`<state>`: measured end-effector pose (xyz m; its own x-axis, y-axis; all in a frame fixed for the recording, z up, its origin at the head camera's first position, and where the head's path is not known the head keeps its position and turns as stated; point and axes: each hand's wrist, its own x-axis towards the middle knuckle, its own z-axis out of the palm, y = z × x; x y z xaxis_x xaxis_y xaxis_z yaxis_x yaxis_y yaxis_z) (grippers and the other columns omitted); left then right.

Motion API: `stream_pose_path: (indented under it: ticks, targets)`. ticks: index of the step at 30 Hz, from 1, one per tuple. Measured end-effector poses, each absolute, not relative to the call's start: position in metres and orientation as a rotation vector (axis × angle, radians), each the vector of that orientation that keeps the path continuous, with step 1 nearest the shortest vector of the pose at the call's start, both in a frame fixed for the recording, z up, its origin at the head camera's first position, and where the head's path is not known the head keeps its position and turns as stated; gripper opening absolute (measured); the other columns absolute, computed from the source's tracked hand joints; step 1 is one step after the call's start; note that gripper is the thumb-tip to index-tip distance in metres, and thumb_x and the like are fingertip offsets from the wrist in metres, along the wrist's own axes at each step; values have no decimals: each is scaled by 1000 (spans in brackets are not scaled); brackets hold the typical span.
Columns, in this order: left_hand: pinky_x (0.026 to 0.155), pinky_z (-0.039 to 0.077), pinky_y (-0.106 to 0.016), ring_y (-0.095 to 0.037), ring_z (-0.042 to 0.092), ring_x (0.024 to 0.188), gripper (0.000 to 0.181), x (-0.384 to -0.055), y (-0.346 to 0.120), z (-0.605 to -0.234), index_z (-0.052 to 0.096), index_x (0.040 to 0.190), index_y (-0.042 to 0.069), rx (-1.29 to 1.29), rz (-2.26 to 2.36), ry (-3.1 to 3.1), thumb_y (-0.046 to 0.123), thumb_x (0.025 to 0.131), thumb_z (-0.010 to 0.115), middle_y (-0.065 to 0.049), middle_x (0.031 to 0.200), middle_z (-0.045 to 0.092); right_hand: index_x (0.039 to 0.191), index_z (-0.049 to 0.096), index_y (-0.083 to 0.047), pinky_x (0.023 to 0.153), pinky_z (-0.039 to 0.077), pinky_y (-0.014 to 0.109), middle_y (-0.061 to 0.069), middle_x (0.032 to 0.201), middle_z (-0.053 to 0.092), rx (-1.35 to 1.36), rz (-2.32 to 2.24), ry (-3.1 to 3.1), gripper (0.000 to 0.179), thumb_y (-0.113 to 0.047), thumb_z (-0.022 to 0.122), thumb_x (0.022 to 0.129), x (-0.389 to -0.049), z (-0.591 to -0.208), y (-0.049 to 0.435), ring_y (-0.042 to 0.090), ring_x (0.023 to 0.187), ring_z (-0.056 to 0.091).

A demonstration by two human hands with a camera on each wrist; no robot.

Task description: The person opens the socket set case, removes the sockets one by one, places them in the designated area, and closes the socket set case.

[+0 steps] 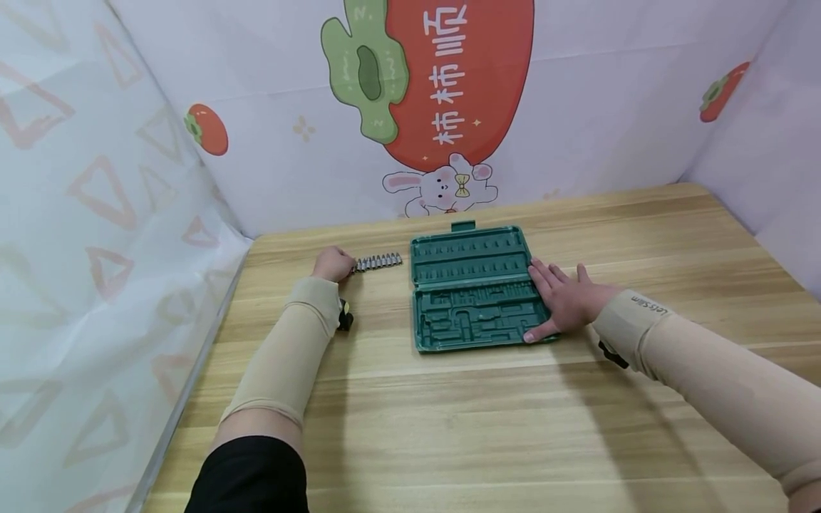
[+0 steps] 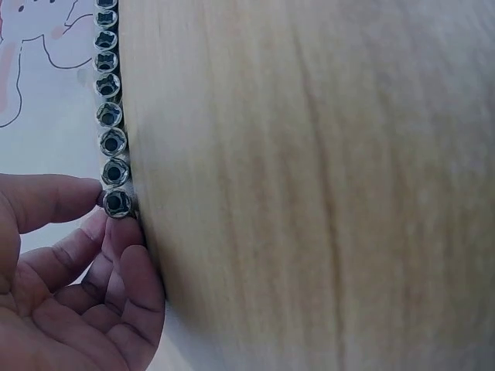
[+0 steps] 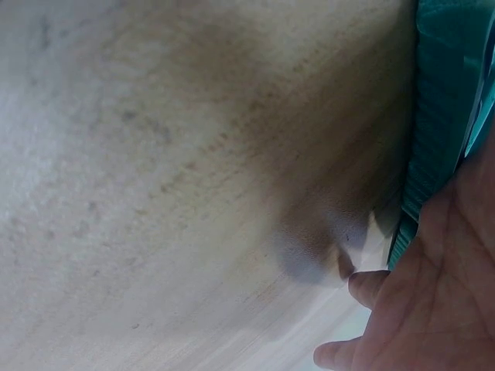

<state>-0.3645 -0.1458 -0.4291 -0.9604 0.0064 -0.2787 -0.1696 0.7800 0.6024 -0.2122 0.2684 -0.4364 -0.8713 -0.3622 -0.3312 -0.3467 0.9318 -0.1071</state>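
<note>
A row of small silver metal sockets (image 1: pixel 380 261) stands on the wooden table, left of an open green plastic case (image 1: pixel 471 255). My left hand (image 1: pixel 333 264) is at the row's left end. Seen from the left wrist, its thumb and fingers pinch the end socket (image 2: pixel 117 202), while the other sockets (image 2: pixel 109 115) run on in line with their hollow ends showing. My right hand (image 1: pixel 572 299) lies with spread, straight fingers over the case's right edge. In the right wrist view its palm (image 3: pixel 433 301) is beside the green case wall (image 3: pixel 445 100).
The case has moulded recesses in both halves and a latch tab (image 1: pixel 463 226) at the back. Behind the wooden table (image 1: pixel 436 427) hangs a printed cloth backdrop (image 1: pixel 276 178), and another cloth (image 1: pixel 147 235) borders the left side.
</note>
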Motion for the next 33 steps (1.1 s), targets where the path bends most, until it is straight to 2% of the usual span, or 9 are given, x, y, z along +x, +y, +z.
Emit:
stream_pose_path:
  ticks: [5, 9, 12, 14, 16, 18, 25, 29, 33]
  targets:
    - [59, 41, -32, -17, 46, 57, 26, -362, -146, -428, 60, 77, 4, -132, 949, 2713, 18, 97, 51, -3, 63, 52, 150, 7, 9, 100, 4, 76, 26, 157, 0, -518, -57, 2742, 135, -88, 51, 67, -213, -437, 269, 50, 139, 12]
    - [54, 37, -31, -15, 35, 49, 30, -357, -144, -424, 43, 68, 10, -136, 998, 2709, 19, 96, 45, 1, 56, 38, 150, 7, 9, 100, 4, 76, 27, 157, 1, -520, -49, 2740, 136, -88, 52, 66, -214, -435, 269, 50, 139, 12]
    - [57, 39, -31, -15, 38, 56, 24, -354, -130, -417, 54, 84, 4, -111, 1062, 2709, 22, 97, 43, -1, 66, 45, 150, 8, 9, 100, 4, 76, 27, 157, 1, -528, -44, 2741, 135, -88, 52, 66, -213, -434, 269, 50, 139, 13]
    - [65, 46, -32, -18, 49, 71, 29, -352, -113, -411, 57, 107, 1, -62, 1092, 2703, 25, 98, 45, -7, 86, 55, 150, 9, 10, 100, 4, 76, 28, 157, 3, -540, -47, 2751, 135, -87, 52, 66, -212, -434, 270, 51, 139, 13]
    - [79, 49, -37, -23, 53, 92, 41, -351, -92, -404, 51, 129, 1, 18, 1109, 2673, 28, 99, 47, -12, 111, 56, 149, 11, 11, 100, 4, 76, 29, 156, 4, -560, -59, 2767, 134, -86, 53, 67, -211, -433, 270, 52, 139, 12]
    - [88, 47, -42, -27, 52, 105, 46, -351, -73, -399, 47, 135, 0, 104, 1075, 2646, 30, 100, 47, -15, 125, 53, 149, 13, 11, 100, 5, 75, 30, 155, 6, -584, -94, 2783, 132, -85, 55, 68, -209, -432, 270, 52, 139, 12]
    - [91, 45, -42, -28, 49, 110, 51, -363, -30, -404, 39, 142, -1, 212, 820, 2648, 29, 101, 44, -18, 137, 46, 149, 27, 6, 105, 18, 68, 29, 154, 14, -646, -252, 2781, 114, -77, 58, 75, -198, -430, 273, 53, 138, 14]
    - [84, 45, -39, -29, 50, 102, 45, -367, -18, -406, 45, 134, -4, 207, 789, 2674, 25, 100, 43, -19, 124, 51, 145, 35, 6, 101, 31, 63, 32, 148, 27, -565, -433, 2799, 91, -59, 61, 87, -199, -425, 277, 52, 131, 31]
    - [69, 41, -37, -25, 47, 80, 29, -367, -7, -406, 52, 110, -1, 216, 793, 2686, 24, 99, 43, -14, 96, 48, 138, 40, 10, 86, 47, 54, 28, 121, 56, -349, -652, 2800, 61, -28, 60, 95, -202, -420, 284, 39, 103, 59]
